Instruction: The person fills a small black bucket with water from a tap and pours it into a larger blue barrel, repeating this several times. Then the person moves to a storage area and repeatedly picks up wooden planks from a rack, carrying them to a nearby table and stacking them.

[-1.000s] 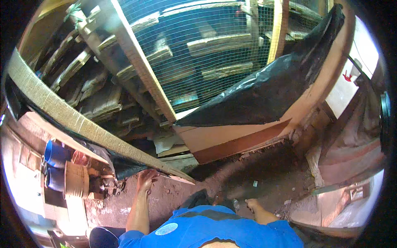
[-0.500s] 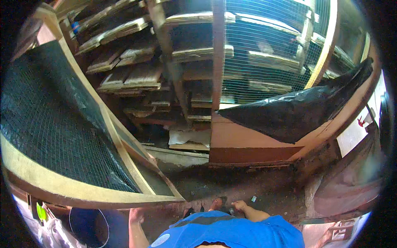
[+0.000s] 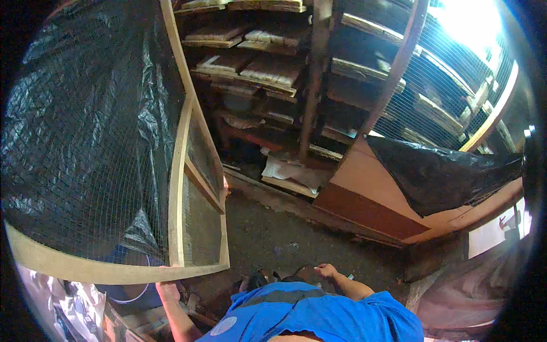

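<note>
My left hand (image 3: 167,289) is at the lower wooden edge of a mesh door (image 3: 114,275), its fingers curled over the rail. The door has a pale timber frame, wire mesh and black plastic sheeting (image 3: 85,131) across the larger panel. My right hand (image 3: 326,271) hangs in front of my blue shirt (image 3: 319,313), fingers closed. Something small may be in those fingers, but it is too small to make out.
Beyond the doorway, wooden shelves (image 3: 268,80) hold several boards. A wire-mesh wall (image 3: 393,114) with a brown lower panel (image 3: 364,211) and loose black plastic (image 3: 421,176) stands right. A blue container (image 3: 128,290) is behind the door at lower left. Dark floor (image 3: 262,228) lies ahead.
My view has turned left, so shelves and mesh wall shift rightward. The door stands at a different angle, and my left hand, earlier below its corner, now grips its lower rail.
</note>
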{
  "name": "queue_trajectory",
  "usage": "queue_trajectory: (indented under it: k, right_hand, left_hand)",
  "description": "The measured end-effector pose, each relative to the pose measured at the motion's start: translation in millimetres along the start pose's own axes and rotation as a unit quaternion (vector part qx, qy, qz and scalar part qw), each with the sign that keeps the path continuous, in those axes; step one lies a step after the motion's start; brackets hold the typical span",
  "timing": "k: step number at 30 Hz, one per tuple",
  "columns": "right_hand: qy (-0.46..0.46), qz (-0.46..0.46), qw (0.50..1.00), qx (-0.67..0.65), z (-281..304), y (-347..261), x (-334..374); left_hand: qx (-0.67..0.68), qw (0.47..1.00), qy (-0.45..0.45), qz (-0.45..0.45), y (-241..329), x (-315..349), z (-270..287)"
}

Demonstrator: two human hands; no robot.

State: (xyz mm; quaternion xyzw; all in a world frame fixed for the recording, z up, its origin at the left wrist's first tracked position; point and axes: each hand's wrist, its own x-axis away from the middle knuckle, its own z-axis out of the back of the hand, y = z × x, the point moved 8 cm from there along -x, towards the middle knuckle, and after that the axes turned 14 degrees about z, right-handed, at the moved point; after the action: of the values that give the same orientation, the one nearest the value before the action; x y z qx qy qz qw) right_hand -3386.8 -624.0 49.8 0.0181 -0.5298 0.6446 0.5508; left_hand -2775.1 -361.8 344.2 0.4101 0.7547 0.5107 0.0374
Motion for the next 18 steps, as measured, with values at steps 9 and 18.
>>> queue_trajectory:
  k: [9, 18]
  right_hand:
    - [-0.036, -0.061, 0.997, 0.033, -13.9, -26.7, 3.8]
    - [0.007, -0.053, 0.998, 0.025, -5.5, -61.0, -4.9]
  left_hand:
    - [-0.009, 0.972, 0.212, -0.106, 51.9, -46.0, 72.1]
    - [0.02, 0.952, 0.278, -0.127, 88.1, -76.7, 93.2]
